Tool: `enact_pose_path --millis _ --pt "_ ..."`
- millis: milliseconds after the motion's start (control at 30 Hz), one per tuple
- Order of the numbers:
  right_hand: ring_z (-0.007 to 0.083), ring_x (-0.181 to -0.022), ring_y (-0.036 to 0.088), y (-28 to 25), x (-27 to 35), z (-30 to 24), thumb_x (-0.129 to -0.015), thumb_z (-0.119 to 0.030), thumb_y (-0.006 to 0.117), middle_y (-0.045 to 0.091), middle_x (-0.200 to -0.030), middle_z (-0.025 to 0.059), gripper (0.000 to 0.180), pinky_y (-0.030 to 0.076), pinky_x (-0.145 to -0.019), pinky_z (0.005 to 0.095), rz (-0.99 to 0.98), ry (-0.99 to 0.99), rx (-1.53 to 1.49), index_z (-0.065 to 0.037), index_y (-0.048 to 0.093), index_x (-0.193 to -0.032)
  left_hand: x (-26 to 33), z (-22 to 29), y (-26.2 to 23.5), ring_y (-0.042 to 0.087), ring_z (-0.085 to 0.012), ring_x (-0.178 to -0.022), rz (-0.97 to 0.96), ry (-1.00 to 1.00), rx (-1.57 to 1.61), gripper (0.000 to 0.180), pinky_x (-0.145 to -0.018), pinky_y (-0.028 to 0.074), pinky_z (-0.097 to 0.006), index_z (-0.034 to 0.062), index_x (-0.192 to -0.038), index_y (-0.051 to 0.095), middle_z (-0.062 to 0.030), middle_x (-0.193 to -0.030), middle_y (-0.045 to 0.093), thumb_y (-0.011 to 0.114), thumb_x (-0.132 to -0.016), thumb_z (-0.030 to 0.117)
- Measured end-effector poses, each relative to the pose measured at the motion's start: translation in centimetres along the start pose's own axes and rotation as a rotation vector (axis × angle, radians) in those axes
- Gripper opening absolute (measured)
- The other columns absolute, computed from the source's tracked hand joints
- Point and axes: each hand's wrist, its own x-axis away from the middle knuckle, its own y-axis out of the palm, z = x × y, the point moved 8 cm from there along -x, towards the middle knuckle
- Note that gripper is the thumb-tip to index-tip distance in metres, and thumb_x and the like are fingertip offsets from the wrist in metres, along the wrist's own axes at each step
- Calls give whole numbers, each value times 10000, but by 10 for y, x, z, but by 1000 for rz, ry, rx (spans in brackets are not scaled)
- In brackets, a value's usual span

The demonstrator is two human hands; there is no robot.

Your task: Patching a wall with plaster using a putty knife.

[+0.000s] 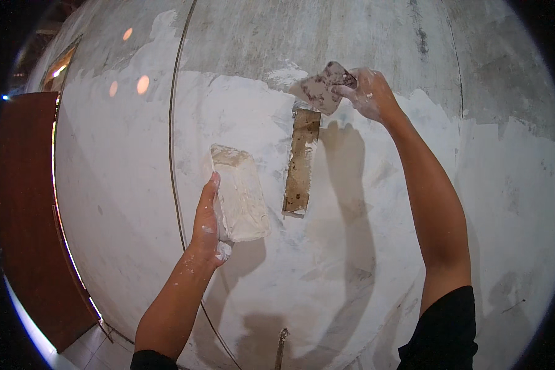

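Free gap between tub (258, 197) and scraper (322, 91) — the wall (228, 111) blocks anything deeper.

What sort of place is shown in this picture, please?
Probably a room under renovation: the wall is patchy, grey above and white below, the right hand holds a flat scraper, and the left hand holds a container smeared with pale paste.
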Motion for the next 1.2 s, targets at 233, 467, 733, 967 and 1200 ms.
enact_pose_path --millis 233,467,733,967,1200 --pt "385 -989 571 29 -40 -22 -755 -505 694 616 -998 191 536 470 -841 461 -169 -17 152 -18 592 -954 -5 -6 -10 591 -271 -1045 -4 -25 -17 650 -885 518 -435 43 -1365 358 -163 -1179 539 366 -933 529" --pt "371 -1025 576 63 -67 -30 -712 -486 734 615 -1033 192 558 482 -834 468 -183 -100 211 -40 584 -1012 -13 -12 -22 566 -251 -1088 -34 -60 11 699 -918 487 -403 56 -1370 358 -133 -1235 517 466 -891 553" --pt "388 -987 570 83 -65 -39 -645 -467 789 584 -1006 205 624 484 -831 447 -196 -160 268 -32 565 -1032 -24 -18 -27 562 -257 -1103 -51 -79 43 694 -919 491 -406 50 -1375 348 -142 -1241 515 463 -899 540" --pt "362 -893 632 74 -43 -45 -815 -104 592 606 -938 202 157 527 -761 430 66 -264 177 -36 627 -951 -30 -13 -27 583 -283 -1053 -47 -19 94 661 -872 526 -446 52 -1374 342 -174 -1214 507 403 -920 528" --pt "378 -902 563 75 -54 -58 -814 -64 557 563 -973 195 202 471 -786 463 135 -165 81 -34 552 -1013 -30 -10 -15 546 -264 -1134 -65 -12 89 712 -933 483 -398 47 -1395 322 -145 -1287 488 486 -892 524"
